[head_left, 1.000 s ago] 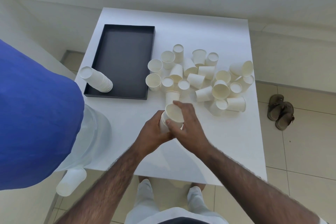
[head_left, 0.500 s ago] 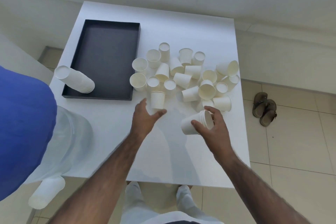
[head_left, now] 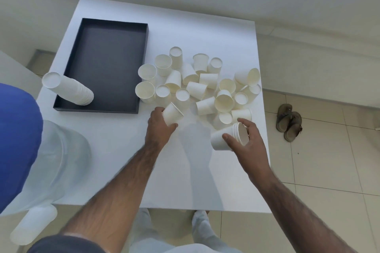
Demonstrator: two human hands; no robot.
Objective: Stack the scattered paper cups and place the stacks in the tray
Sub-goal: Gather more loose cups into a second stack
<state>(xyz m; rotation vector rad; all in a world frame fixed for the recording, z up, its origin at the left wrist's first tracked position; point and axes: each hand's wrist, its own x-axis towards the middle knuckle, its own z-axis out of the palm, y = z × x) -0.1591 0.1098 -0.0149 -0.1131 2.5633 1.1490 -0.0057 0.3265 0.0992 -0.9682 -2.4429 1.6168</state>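
Several loose white paper cups [head_left: 202, 83] lie scattered on the white table [head_left: 185, 181], some upright, some on their sides. A black tray [head_left: 115, 33] sits at the table's left, with a tall cup stack [head_left: 68, 89] standing tilted in its near left corner. My left hand [head_left: 158, 129] grips a single cup [head_left: 171, 114] at the near edge of the pile, tilted. My right hand [head_left: 246, 144] holds a short nested stack [head_left: 226, 138] on its side, mouth pointing right.
A large clear water bottle with a blue cap [head_left: 41, 160] stands at the left, beside the table. A pair of sandals [head_left: 289, 122] lies on the tiled floor to the right. A wall runs behind the table.
My hands separated: the right hand carried the small stack to the right, and the left hand reached forward and took hold of one cup from the pile's near edge.
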